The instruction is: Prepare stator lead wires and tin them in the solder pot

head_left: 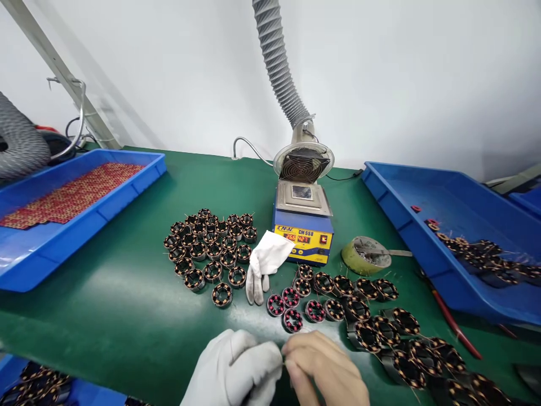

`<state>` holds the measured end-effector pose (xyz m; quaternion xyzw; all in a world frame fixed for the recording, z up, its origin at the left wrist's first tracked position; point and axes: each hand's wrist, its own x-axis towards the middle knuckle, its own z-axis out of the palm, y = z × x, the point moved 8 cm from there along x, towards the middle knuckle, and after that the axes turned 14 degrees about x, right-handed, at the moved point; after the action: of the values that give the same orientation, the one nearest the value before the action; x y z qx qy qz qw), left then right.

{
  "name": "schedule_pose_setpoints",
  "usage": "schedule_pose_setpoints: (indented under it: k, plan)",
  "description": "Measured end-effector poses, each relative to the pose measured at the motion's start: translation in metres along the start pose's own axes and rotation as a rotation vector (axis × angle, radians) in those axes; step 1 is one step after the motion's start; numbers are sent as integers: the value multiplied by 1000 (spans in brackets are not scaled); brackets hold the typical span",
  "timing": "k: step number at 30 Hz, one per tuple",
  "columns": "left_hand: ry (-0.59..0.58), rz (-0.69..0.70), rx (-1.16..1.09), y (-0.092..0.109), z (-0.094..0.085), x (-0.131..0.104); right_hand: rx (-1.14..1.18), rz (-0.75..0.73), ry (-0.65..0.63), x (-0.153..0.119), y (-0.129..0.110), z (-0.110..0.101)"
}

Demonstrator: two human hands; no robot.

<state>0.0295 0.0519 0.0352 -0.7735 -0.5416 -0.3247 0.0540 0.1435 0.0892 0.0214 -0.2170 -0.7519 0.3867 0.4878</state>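
My left hand (236, 369), in a white glove, is closed at the near edge of the table. Its fingertips meet those of my bare right hand (323, 366), which is pinched. Whatever lies between them is hidden or too small to name. Just beyond are a few small ring-shaped motor stators with pink faces (292, 320). A spare white glove (270, 254) lies behind them. Larger black stators with copper windings (406, 366) spread to the right of my right hand. More stators (212, 250) stand in a cluster farther back on the left.
A blue and yellow solder pot (303, 242) stands mid-table under an exhaust hose (279, 62). Beside it sits a round tin (367, 255). Red-handled pliers (456, 327) lie near the right blue tray (422, 242). Another blue tray (110, 211) at left holds red boards (80, 192).
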Motion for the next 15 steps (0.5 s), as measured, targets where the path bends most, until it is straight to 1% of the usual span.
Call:
schedule_pose_setpoints:
  k: [1,2,3,4,5,6,7,9,10,11,12,13,14,15]
  plan:
    - [-30,21,61,2,2,0,138,164,0,-4,13,3]
    - [-64,17,94,1,4,0,329,351,-5,-10,28,9]
    - [-80,8,84,0,5,-1,520,499,-14,-16,38,16]
    - [-76,-10,40,-2,5,-2,651,570,-13,-19,42,19]
    - [-58,-38,-31,-5,5,-3,694,550,3,-17,41,17]
    - [-44,-76,-110,-9,6,-4,647,459,30,-12,36,9]
    - [-37,-106,-190,-12,7,-5,531,327,50,-5,28,-1]
    - [-59,-154,-314,-15,12,-6,256,62,-4,4,8,-9]
    - [-74,-163,-332,-16,14,-6,135,-42,-34,6,-1,-8]
    - [-62,-145,-312,-14,12,-4,35,-127,-56,6,-8,-6]
    - [-33,-109,-251,-11,8,-2,-38,-182,-64,5,-13,-3]
    - [-6,-64,-156,-6,4,0,-74,-173,-53,3,-13,-1]
    - [10,-14,-46,-2,0,2,-49,-87,-39,1,-8,1]
    - [24,27,58,3,-3,3,55,63,-31,-2,3,3]
